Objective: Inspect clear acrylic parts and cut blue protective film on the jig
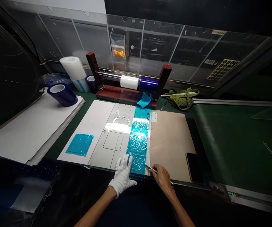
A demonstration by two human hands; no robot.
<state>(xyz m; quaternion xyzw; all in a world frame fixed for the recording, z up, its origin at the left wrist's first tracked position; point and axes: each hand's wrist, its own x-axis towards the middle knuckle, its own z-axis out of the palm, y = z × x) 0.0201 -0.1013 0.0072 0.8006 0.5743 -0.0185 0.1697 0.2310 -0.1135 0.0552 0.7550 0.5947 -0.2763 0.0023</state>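
Observation:
In the head view, my left hand (122,177), in a white glove, lies with spread fingers on the near end of a blue film strip (138,143). The strip runs away from me over a pale sheet with black outlines (112,142), and its surface is wrinkled and shiny. My bare right hand (161,177) is closed round a slim craft knife (151,169). The knife's tip meets the strip's right edge near the front; I cannot tell if it is cutting. A separate blue film piece (80,144) lies to the left on white paper (92,119).
Behind stands a wooden roll holder (124,96) with white and dark blue film rolls. A blue roll (62,94) sits on stacked white sheets (32,126) at left. Brown board (171,135), a phone (194,167) and a green pouch (183,98) are at right.

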